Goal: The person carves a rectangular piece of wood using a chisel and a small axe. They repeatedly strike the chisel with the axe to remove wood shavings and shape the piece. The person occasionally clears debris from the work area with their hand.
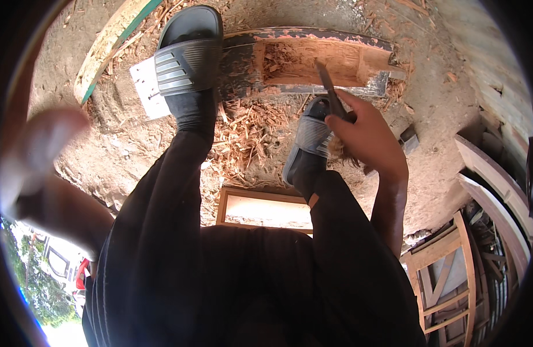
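My right hand is closed round a chisel. Its dark blade points away from me, with the tip over a long recess cut into a dark-faced wooden beam. Below the fist shows a frayed tan end, perhaps the chisel's handle. Raised at the far left, my left hand is smeared by motion, and I cannot make out its fingers or anything in them. My left foot, in a grey slide sandal, rests at the beam's left part. The other sandal stands just on the beam's near side.
Wood chips cover the dirt floor around the beam. A curved board with a green edge lies at upper left, near a white flat piece. Curved boards and a wooden frame stand at right. A corrugated wall rises beyond.
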`<state>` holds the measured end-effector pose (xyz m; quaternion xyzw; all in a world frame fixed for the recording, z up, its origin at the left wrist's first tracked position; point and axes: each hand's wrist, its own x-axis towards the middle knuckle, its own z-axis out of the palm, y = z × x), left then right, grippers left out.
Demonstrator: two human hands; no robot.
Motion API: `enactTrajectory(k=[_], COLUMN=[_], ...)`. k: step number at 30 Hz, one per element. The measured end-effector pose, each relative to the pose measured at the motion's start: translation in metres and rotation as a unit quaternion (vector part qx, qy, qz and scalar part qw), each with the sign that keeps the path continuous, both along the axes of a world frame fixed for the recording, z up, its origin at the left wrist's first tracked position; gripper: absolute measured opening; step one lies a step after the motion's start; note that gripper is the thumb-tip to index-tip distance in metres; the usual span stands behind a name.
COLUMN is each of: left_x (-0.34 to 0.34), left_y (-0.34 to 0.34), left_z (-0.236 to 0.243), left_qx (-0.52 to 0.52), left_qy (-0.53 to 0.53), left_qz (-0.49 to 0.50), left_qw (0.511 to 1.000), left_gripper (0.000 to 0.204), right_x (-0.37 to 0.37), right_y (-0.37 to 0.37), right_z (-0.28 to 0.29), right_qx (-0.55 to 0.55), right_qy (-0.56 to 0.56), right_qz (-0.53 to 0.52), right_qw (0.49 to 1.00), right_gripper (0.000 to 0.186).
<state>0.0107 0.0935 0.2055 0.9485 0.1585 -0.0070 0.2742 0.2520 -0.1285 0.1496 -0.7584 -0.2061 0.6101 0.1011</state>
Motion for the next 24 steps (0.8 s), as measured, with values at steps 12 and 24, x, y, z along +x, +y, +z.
enactTrajectory(k=[12, 24], left_x=[0.017, 0.005], left_y=[0.010, -0.038], left_z=[-0.083, -0.185], left_qx=[-0.136, 0.108], left_qy=[0.120, 0.037], left_qz=[0.176, 0.086], left_qw=[0.968, 0.990], left_gripper=[0.038, 0.062], right_x=[-0.036, -0.011], right_y=[-0.007, -0.039], right_z=[-0.047, -0.095], right_qx=[0.083, 0.209], right_qy=[-0.049, -0.067], right_qz=[-0.013, 0.001], right_qw=[0.995, 0.976], right_gripper=[0.062, 0.071])
